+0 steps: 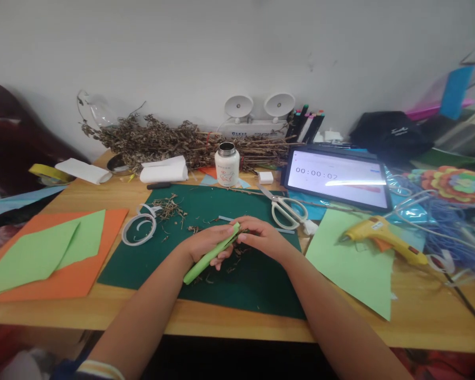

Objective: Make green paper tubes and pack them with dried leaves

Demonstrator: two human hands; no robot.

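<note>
My left hand (211,245) is closed around a light green roll of paper (209,259), which slants over the dark green cutting mat (134,266). My right hand (263,237) bends its fingers in at the roll's upper end, where a bit of brown dried plant shows. Its fingertips are partly hidden, but they appear closed on that end. Brown dried plant scraps (170,209) lie on the mat, and more are under the hands. White-handled scissors (287,208) rest beyond my right hand. A loose coil of white tape (138,229) lies to the left.
Bundled dried stalks (154,137) line the wall behind a white bottle (227,166). A tablet (336,174) shows a timer. On the right, a yellow glue gun (383,236) sits on green paper (352,274); orange paper (106,227) with green sheets lies left.
</note>
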